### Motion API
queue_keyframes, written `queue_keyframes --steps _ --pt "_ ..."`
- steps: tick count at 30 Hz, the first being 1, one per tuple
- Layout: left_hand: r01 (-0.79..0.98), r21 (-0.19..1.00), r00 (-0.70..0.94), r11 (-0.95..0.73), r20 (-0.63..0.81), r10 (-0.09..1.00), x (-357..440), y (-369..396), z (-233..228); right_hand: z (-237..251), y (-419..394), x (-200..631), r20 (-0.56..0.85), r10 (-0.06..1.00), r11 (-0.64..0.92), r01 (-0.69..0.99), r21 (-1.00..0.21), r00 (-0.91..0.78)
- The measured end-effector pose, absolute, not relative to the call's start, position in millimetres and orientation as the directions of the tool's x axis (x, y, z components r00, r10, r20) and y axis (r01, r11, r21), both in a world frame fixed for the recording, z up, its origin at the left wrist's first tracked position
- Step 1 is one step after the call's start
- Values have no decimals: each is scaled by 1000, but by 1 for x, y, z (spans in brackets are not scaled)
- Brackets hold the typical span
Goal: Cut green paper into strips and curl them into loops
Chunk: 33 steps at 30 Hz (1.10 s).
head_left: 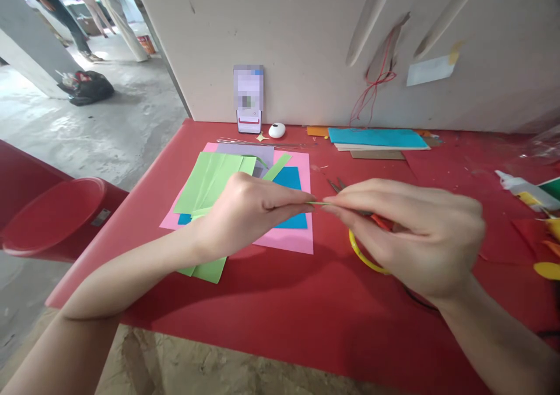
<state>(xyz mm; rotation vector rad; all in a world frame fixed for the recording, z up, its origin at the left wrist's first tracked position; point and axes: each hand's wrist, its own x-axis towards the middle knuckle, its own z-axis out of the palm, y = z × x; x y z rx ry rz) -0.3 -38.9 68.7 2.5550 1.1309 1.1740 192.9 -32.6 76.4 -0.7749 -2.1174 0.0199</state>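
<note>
Together, two hands, left hand (249,211) and right hand (415,234), pinch one green strip (318,203).

At mid-frame the left hand (249,211) and right hand (411,231) meet fingertip to fingertip, pinching a thin green paper strip (318,203) between them above the red desk (306,313). Under the left hand lie green paper sheets (210,185) on a pink sheet (293,240). Scissors (339,186) and a yellow ring (363,258) sit beneath the right hand. A phone (248,98) leans against the wall at upper centre.

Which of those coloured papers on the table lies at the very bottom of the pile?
The pink sheet: the blue sheet and the green strips all lie on top of it.
</note>
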Motion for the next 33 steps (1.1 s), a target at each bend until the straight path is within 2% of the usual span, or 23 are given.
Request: queue_keyframes --steps 3,6,9,11,13,16,17,19,20,22,24,27,29,33 --pt "665 426 395 -614 497 773 -4 -36 74 84 -24 207 696 661 703 556 -444 -281" --pt "687 520 394 -508 320 861 -9 -31 80 91 -10 224 644 762 600 454 -658 -73" --pt "639 665 425 -387 113 898 -13 -25 83 93 5 238 560 825 534 425 -731 -75" --pt "587 758 472 -283 -37 881 -15 -20 83 90 12 242 470 871 470 518 -715 -142" --pt "541 821 527 -182 -162 834 -16 -15 81 85 16 241 428 872 468 664 -583 -239" --pt "501 860 587 -97 -255 768 -16 -9 75 76 12 230 490 759 608 734 -302 -428" --pt "496 865 597 -82 -271 755 -15 -9 73 74 8 224 515 705 664 709 -238 -487" --pt "492 868 607 -64 -289 740 -13 -9 70 70 -3 211 503 634 743 644 -184 -588" --pt "491 869 614 -64 -293 733 -12 -10 68 69 -10 205 465 622 765 616 -187 -630" --pt "488 869 638 -76 -296 711 -8 -14 66 68 -20 196 313 678 735 627 -258 -665" --pt "492 867 664 -80 -314 678 -4 -19 66 69 -24 194 144 721 674 639 -370 -677" --pt "513 854 684 -82 -350 640 -1 -25 69 73 -16 201 -77 689 573 607 -551 -721" --pt "532 838 705 -125 -355 614 -1 -26 73 77 -6 210 -165 652 515 592 -619 -740" --pt "550 813 747 -190 -377 548 -9 -19 79 83 11 234 -226 673 434 624 -650 -704"
